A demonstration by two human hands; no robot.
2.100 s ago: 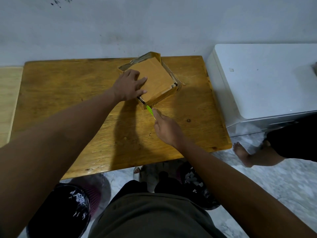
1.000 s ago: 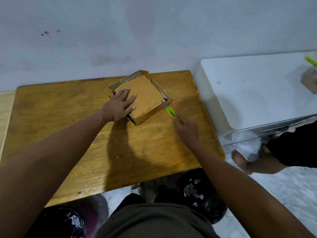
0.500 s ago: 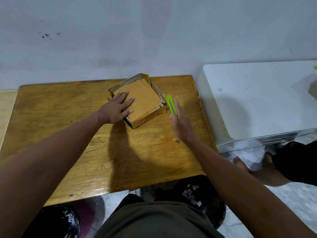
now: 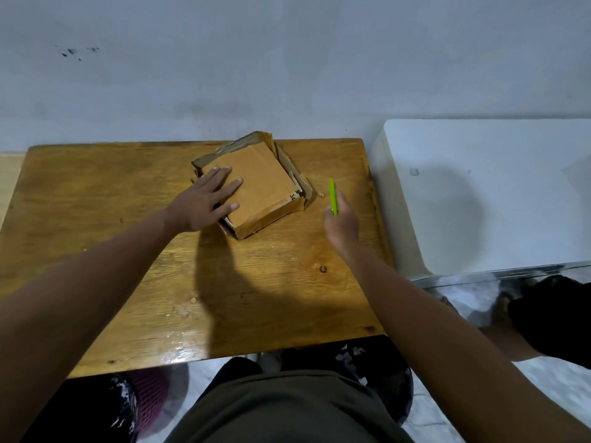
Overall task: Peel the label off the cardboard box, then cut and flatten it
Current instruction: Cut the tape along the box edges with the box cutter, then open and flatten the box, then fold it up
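Observation:
A low brown cardboard box (image 4: 260, 183) lies at the back middle of the wooden table (image 4: 128, 251), its side walls partly split away from the top panel. My left hand (image 4: 204, 203) rests flat on the box's near left corner, fingers straight. To the right of the box, clear of it, my right hand (image 4: 340, 223) grips a green utility knife (image 4: 332, 196) that points away from me. Whether its blade is out cannot be seen.
A white appliance (image 4: 495, 193) stands right of the table, close to my right hand. Under the table's near edge are a dark bin with paper scraps (image 4: 377, 356) and a pink mesh basket (image 4: 150, 391). Another person's leg (image 4: 550, 314) is on the floor at right.
My right hand drew the green knife along the box's near edge, then off its right corner, and now holds it apart from the box. My left hand stayed on the box.

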